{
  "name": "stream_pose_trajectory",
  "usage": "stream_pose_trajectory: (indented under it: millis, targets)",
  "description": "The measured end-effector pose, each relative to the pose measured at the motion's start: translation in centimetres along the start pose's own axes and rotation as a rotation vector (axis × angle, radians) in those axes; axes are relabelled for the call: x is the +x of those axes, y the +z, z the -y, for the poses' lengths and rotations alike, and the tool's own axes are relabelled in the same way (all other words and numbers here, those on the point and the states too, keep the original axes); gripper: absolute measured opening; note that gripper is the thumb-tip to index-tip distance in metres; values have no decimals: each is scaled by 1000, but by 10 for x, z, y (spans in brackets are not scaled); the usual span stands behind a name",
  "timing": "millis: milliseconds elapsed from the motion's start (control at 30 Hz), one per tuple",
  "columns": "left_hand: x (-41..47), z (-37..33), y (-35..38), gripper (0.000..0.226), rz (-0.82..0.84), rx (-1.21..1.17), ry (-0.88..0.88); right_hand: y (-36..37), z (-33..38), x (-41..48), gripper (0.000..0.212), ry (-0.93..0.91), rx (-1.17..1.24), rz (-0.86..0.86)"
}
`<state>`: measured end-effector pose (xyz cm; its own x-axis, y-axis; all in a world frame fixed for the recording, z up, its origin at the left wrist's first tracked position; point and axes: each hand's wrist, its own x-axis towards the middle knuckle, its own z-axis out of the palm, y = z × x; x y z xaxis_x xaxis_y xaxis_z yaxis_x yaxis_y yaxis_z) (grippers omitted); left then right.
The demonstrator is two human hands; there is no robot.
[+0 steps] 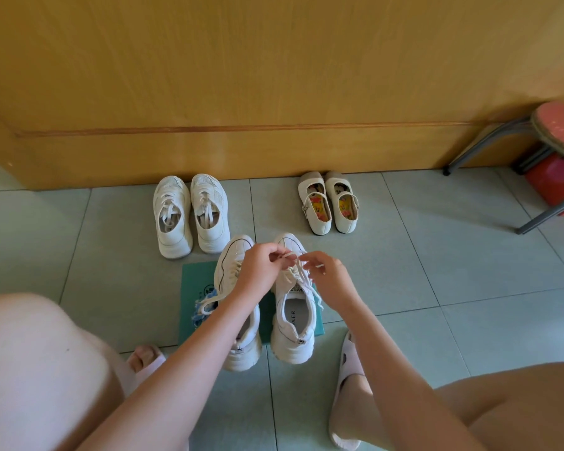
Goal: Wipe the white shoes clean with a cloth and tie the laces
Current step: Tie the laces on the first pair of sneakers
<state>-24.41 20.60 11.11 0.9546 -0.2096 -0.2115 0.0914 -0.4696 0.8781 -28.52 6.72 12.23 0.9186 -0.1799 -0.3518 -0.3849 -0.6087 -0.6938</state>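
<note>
Closest to the person, 2 pale slippers (345,379) flank a green mat (196,281) on the tiled floor. On the mat stand the 2 white shoes of the task, side by side, heels toward the person and toes pointing away, so each shoe's long axis runs straight out from the body.

The left shoe (228,271) is not tied. Its loose lace (209,304) trails off to the left over a blue cloth (200,315) that lies at the mat's edge.

Both hands meet above the right shoe (295,323), over its eyelets. The left hand (261,268) has reached across the left shoe, fingers curled, pinching a strand of the laces (295,271). The right hand (331,278) pinches the other strand between thumb and fingertips, its remaining fingers loosely bent. The strands cross between the 2 hands, so a knot seems under way rather than finished. The right hand sits on the shoe's own side. The left arm lies over the untied shoe and is the nearer one to its lace.

Farther off, a pair of white sneakers (173,216) and a pair of strapped flats (329,203) rest against a wooden door (274,76). A red stool (557,131) stands at the far right.
</note>
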Motion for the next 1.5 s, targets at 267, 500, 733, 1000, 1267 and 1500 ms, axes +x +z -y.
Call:
stream_pose_trajectory:
  millis: [267,500,733,1000,1267,1500]
  targets:
    - [-7,-4,3,3,-144,57,89,-5,5,10,25,5,199,42]
    - [-6,1,9,7,-201,-14,96,-2,5,11,15,38,379,62]
    - [-5,-2,9,11,-144,-204,59,-9,4,21,9,198,692,137]
    - [-4,1,11,15,-153,-278,-7,-21,6,27,14,102,493,101]
    - [-6,1,12,9,-155,-279,-35,-38,-5,25,22,144,246,47]
    - [-9,0,12,8,-160,-244,-19,-50,-23,30,37,261,-320,-342]
